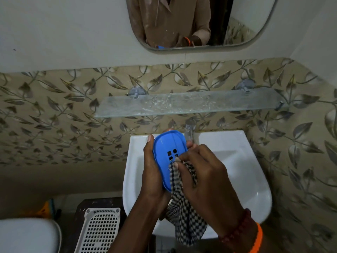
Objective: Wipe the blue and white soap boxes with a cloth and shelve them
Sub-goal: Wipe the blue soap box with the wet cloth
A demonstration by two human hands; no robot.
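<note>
A blue soap box [166, 145] with small square drain holes is held over the white sink, tilted toward me. My left hand [153, 176] grips its left side, thumb along the upper edge. My right hand [202, 172] presses a black-and-white checked cloth [184, 214] against the box's lower right part; the rest of the cloth hangs down below both hands. The glass shelf [187, 105] on the leaf-patterned wall above the sink holds nothing. No white soap box is recognisable in view.
The white sink [237, 161] has a chrome tap [189, 128] at its back, just behind the box. A white perforated basket [99, 232] sits on a dark stand at lower left, beside a white toilet lid [27, 234]. A mirror [182, 24] hangs above.
</note>
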